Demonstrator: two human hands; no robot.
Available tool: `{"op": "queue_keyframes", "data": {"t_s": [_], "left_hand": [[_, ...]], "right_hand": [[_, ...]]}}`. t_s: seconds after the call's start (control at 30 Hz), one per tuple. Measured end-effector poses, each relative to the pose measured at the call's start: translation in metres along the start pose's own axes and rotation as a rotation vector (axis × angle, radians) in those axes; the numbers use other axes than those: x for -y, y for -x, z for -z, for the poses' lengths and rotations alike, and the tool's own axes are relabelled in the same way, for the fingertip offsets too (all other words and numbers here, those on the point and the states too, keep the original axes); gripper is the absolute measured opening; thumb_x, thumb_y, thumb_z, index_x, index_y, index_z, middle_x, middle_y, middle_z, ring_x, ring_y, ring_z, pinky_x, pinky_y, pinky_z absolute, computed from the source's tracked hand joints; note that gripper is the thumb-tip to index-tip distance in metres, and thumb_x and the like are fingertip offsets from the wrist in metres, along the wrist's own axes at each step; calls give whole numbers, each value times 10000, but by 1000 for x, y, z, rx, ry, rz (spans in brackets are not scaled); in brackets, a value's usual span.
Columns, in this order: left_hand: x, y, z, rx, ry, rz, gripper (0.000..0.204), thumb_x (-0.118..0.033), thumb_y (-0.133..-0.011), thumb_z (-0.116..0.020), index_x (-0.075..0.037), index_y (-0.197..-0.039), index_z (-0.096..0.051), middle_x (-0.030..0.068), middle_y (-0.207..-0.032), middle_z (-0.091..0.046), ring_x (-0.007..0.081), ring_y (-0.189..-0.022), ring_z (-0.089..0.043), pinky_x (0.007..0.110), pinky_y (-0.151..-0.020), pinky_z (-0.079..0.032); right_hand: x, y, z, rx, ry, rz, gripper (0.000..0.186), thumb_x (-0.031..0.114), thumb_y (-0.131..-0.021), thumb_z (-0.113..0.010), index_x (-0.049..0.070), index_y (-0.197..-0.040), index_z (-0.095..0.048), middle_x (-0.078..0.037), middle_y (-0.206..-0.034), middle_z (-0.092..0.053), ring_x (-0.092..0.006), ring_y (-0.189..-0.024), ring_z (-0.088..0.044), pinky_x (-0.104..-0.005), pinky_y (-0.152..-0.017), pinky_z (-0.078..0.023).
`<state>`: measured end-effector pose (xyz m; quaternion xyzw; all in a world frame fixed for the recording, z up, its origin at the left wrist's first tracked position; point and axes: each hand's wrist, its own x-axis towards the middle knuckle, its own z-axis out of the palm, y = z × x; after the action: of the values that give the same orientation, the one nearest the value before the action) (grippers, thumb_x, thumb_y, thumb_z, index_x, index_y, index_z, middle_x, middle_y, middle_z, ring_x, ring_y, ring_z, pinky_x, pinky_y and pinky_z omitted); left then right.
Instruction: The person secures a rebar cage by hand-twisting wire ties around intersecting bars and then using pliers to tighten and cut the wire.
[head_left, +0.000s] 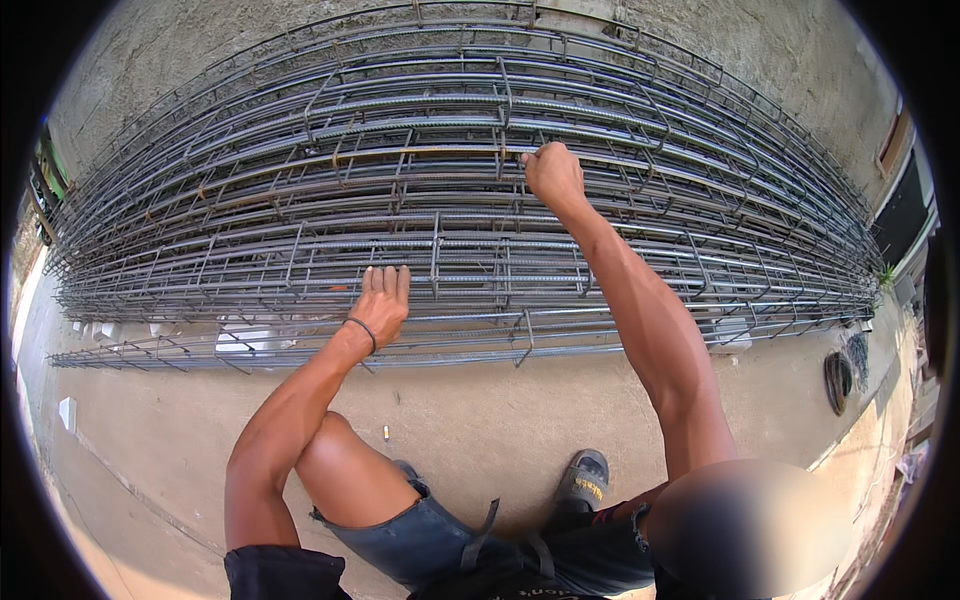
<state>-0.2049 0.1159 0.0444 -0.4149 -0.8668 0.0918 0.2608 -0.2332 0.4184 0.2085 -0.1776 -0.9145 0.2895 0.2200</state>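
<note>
A long stack of grey steel rebar cages (436,240), made of bars with square stirrups, lies across the upper half of the head view, some bars rusty. My right hand (553,172) is closed in a fist on a bar in the upper middle of the stack. Lower and left of it, my left hand (384,303), with a dark band at the wrist, has its fingers bent together over a bar near the front of the stack. The fingertips are partly hidden.
Pale blocks (250,340) sit under the stack. A rough wall (700,50) stands behind it. Coiled dark wire (838,383) lies at the right on the concrete floor (480,410). A small cylinder (386,432) lies near my knee; white blocks (68,413) are at far left.
</note>
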Motion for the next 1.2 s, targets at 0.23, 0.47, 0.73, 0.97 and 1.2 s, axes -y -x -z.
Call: {"op": "queue_keyframes", "data": {"t_s": [0.23, 0.47, 0.73, 0.97, 1.2], "left_hand": [[1, 1, -1, 92, 28, 24, 807, -98, -598, -743, 149, -1284, -396, 246, -1127, -500, 399, -1061, -535, 507, -1035, -377], [1, -3, -1, 162, 76, 44, 680, -34, -605, -669, 146, -1214, -424, 231, -1037, -521, 380, -991, -549, 489, -1000, -407], [0, -3, -5, 72, 8, 52, 644, -12, -618, -662, 133, -1200, -426, 238, -1019, -525, 393, -1000, -556, 499, -993, -409], [2, -3, -1, 47, 26, -4, 570, -54, -643, -696, 111, -1135, -459, 224, -953, -546, 369, -925, -569, 478, -890, -458], [2, -5, 4, 124, 40, 18, 674, -76, -598, -760, 105, -1163, -440, 227, -989, -537, 378, -970, -557, 491, -906, -453]], "right_hand": [[22, 113, 94, 449, -386, 171, 248, 181, -945, -589, -1, -779, -625, 3, -501, -492, -51, -429, -415, -241, -392, -321], [-71, 295, -2, 757, -396, 134, 194, 128, -944, -518, -14, -1071, -479, -148, -635, -606, -292, -551, -598, -424, -573, -473], [-133, 276, -99, 593, -229, 303, 500, 212, -878, -641, -8, -1239, -374, -160, -773, -663, -315, -668, -654, -429, -637, -510], [-64, 252, -73, 530, -969, 106, 856, 113, -830, -727, -6, -1461, -162, -127, -860, -656, -144, -636, -606, -290, -616, -515], [-56, 263, -68, 646, -1137, 90, 829, 419, -943, -589, 5, -1482, -113, -135, -973, -633, -153, -812, -600, -314, -727, -520]]}}
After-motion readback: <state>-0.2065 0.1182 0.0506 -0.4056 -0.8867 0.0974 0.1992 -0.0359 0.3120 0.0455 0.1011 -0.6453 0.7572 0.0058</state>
